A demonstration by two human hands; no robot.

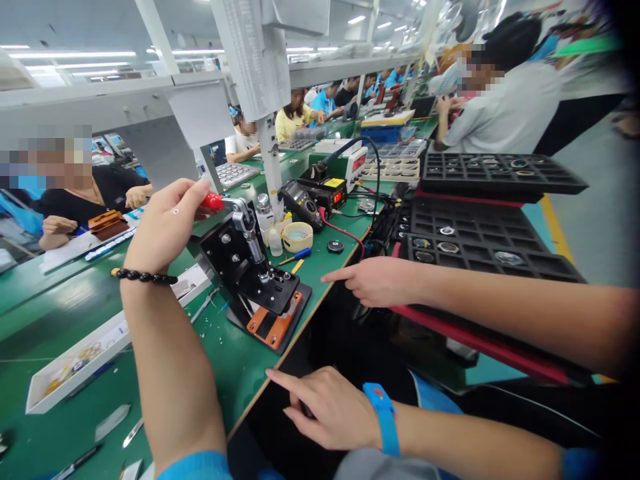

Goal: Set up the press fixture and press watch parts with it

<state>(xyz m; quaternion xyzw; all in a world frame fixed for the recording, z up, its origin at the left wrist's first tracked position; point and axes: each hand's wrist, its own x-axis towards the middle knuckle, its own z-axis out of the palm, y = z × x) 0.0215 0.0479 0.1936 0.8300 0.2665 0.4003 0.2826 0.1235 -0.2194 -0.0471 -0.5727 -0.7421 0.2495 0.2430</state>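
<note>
My left hand (165, 217), with a black bead bracelet at its wrist, is closed around the red handle (213, 201) of a toggle clamp press (253, 257). The press has a black upright frame, a metal plunger and an orange plate (274, 325) at its foot. Below and to the right, my right hand (333, 407), wearing a blue wristband (383, 417), has its index finger stretched to the table's front edge and its thumb apart. It holds nothing. Another person's hand (377, 281) reaches in from the right, index finger extended toward the table edge beside the press.
Behind the press are a multimeter (301, 203), a small bottle (275, 240), a round yellowish dish (297, 236) and a dark round watch-like piece (335, 247). A white parts tray (37, 393) lies left. Black compartment trays (530, 257) are stacked right. Several people sit around.
</note>
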